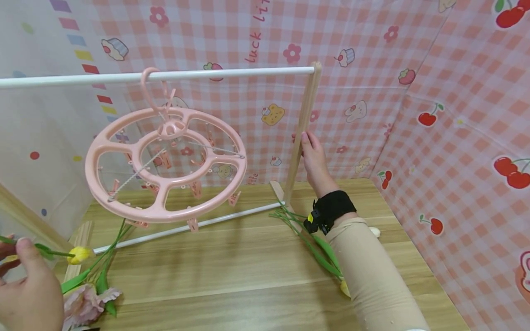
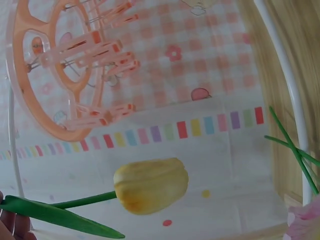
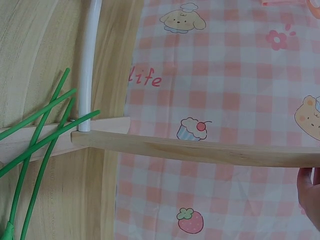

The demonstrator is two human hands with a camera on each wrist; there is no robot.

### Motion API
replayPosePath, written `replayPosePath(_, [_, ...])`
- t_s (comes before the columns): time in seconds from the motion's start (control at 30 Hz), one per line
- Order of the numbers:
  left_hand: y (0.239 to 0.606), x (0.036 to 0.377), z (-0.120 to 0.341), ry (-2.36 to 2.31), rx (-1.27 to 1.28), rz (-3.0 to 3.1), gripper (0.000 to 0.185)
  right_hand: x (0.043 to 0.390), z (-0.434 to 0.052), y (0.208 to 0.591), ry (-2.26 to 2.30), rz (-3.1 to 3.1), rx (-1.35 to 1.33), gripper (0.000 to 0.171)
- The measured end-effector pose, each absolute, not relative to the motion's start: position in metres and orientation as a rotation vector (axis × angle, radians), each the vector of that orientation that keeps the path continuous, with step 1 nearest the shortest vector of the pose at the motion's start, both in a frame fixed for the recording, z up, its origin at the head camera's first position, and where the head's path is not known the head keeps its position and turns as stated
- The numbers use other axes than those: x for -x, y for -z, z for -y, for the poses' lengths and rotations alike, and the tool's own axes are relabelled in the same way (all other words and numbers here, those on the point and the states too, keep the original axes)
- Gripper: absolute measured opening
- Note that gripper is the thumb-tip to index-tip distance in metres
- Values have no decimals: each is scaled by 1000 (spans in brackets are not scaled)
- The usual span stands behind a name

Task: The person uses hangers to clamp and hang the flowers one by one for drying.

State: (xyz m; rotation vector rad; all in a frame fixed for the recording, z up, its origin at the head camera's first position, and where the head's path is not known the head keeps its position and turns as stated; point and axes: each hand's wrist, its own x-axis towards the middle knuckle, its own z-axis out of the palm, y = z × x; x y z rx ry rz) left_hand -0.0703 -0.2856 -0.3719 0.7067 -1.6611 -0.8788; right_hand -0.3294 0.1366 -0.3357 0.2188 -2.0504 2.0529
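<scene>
Left hand (image 1: 25, 285) sits lowest and closest, at the table's near-left corner, pinching the green stem of a yellow tulip (image 1: 79, 254). Stem runs roughly level, left to right, bud pointing right toward the rack; in the left wrist view the tulip (image 2: 150, 185) fills the frame, bud closed, one long leaf below it.

Pink round clip hanger (image 1: 165, 161) hangs by its hook from the white top rail (image 1: 165, 76), tilted, pegs dangling beneath. It lies up and to the right of the tulip bud, well above it. Left hand is clearly the nearer one to both flower and hanger.

Right hand (image 1: 313, 156) is across at the rack's far end, fingers and thumb curled round the wooden upright (image 1: 304, 124) about mid-height, gripping it. Wrist carries a black strap.

On the table (image 1: 232, 276): a pink flower (image 1: 87, 299) just beside the left hand, loose green stems (image 1: 290, 218) at the upright's foot, some hidden under the right forearm. White lower rail (image 1: 186, 228) runs along the base.
</scene>
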Motion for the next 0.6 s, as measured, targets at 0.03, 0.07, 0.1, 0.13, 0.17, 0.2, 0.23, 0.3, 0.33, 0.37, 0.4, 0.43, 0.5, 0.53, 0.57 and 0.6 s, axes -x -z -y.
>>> replayPosePath(0.03, [372, 70, 286, 884, -704, 1650, 33, 327, -136, 333, -2059, 2050, -219, 42])
replayPosePath(0.07, [371, 70, 285, 892, -705, 1645, 34, 324, -136, 331, -2066, 2050, -220, 42])
replayPosePath(0.1, [371, 70, 284, 904, -707, 1636, 34, 321, -135, 328, -2071, 2051, -221, 41])
replayPosePath(0.13, [370, 69, 284, 916, -709, 1626, 35, 318, -135, 325, -2075, 2055, -220, 41])
replayPosePath(0.17, [370, 69, 283, 933, -707, 1612, 36, 315, -134, 322, -2080, 2058, -220, 40])
replayPosePath(0.2, [369, 69, 282, 952, -702, 1595, 36, 314, -134, 321, -2082, 2059, -220, 40])
replayPosePath(0.23, [368, 69, 281, 976, -702, 1579, 35, 314, -134, 321, -2083, 2058, -221, 40])
replayPosePath(0.3, [368, 70, 279, 1015, -703, 1555, 34, 313, -134, 321, -2082, 2061, -219, 41])
replayPosePath(0.33, [368, 70, 278, 1037, -709, 1547, 32, 313, -134, 321, -2082, 2062, -220, 41])
replayPosePath(0.37, [368, 70, 278, 1063, -705, 1536, 29, 313, -134, 321, -2080, 2064, -221, 41])
replayPosePath(0.4, [368, 71, 277, 1087, -701, 1529, 27, 313, -134, 321, -2080, 2064, -223, 41])
replayPosePath(0.43, [368, 71, 276, 1112, -703, 1526, 26, 314, -134, 322, -2080, 2063, -226, 41])
replayPosePath(0.5, [369, 71, 275, 1229, -670, 1458, 22, 315, -134, 322, -2079, 2062, -229, 41])
replayPosePath(0.53, [370, 72, 274, 1298, -642, 1411, 20, 317, -135, 324, -2081, 2059, -233, 41])
replayPosePath(0.57, [371, 72, 273, 1338, -623, 1382, 20, 319, -136, 326, -2082, 2056, -237, 41])
replayPosePath(0.6, [373, 72, 273, 1384, -606, 1351, 20, 322, -137, 328, -2083, 2052, -237, 41])
